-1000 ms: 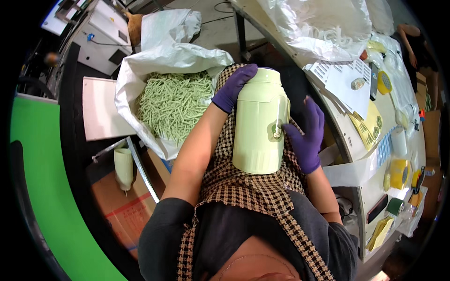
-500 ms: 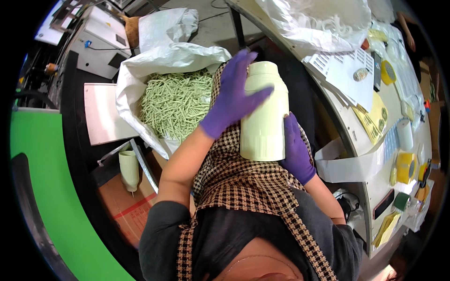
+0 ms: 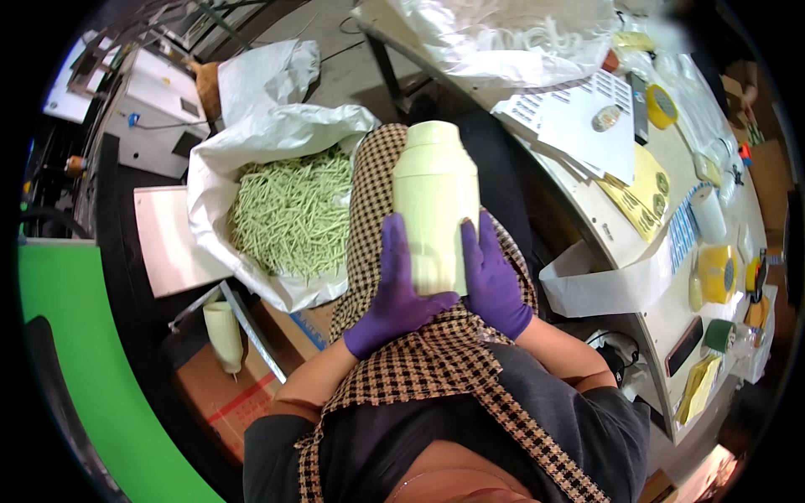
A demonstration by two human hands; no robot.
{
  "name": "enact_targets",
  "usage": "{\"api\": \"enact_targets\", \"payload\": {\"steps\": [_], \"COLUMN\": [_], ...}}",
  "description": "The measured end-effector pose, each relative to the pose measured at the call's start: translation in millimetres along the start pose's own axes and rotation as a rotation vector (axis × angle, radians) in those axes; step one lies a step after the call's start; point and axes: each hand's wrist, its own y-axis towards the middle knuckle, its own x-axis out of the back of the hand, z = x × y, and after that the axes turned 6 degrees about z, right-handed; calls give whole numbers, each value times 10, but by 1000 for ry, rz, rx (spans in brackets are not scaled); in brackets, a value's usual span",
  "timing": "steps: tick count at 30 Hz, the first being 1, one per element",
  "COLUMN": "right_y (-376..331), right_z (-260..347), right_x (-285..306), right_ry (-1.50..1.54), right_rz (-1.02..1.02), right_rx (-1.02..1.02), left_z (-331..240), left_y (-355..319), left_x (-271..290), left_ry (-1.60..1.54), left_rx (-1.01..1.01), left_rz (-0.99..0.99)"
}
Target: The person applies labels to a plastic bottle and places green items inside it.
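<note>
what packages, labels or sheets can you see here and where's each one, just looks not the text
White sack: person's left, open, full of pale green sticks.
Cardboard box: floor lower left, brown with a red stripe.
White label sheets: table, upper right, printed rows.
Yellow sticker sheet: table edge, round dark marks.
Pale green container: upright, between left hand and right hand, no label visible.

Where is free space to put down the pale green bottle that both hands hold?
A bare strip of table lies between the yellow sheets and the white bag. The far end is crowded with tape rolls. The sack is full.
</note>
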Motion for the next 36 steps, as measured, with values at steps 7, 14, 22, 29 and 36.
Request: {"api": "enact_targets", "payload": {"steps": [7,14,22,29,36], "right_y": [62,927,1438,885,1070], "right_z": [-230,-1936,-2729,-1799,-1968], "right_x": [863,1861,1713,1544,1298], "right_ry": [431,-206,-444,-387,-464], "right_rz": [277,-447,56,-133,-145], "right_rx": [124,-381,-615,-160,-173], "left_z": [-137,-717,-675,-643,-692], "left_y": [-27,1002,2943,2576,2558], "left_x": [564,1174,-275,-232,-186], "left_ry": [-496,234,718,804,805], "left_rx": [134,-538,-593,-398,-401], "left_rz": [142,-17,247,459,474]}}
